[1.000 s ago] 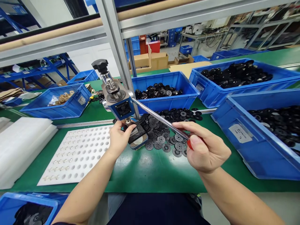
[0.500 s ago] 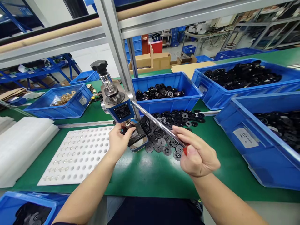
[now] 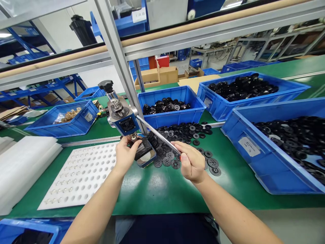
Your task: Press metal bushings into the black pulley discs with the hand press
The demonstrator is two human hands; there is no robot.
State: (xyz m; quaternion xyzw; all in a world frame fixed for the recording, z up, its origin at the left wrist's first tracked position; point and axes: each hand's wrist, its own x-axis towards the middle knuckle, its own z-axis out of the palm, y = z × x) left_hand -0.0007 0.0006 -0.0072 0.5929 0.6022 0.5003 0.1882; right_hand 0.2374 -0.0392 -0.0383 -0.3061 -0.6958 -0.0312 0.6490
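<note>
Slanting down-right from the press (image 3: 124,123), lever (image 3: 157,135) ends in right hand (image 3: 191,164).

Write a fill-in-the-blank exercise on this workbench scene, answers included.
The right hand grips the long metal ____ of the press.
The left hand reaches under the press head, whose housing is ____.
The white holed tray lies to the ____ of the press.
Loose black discs lie on the ____ mat.
Missing words: lever; blue; left; green.
</note>
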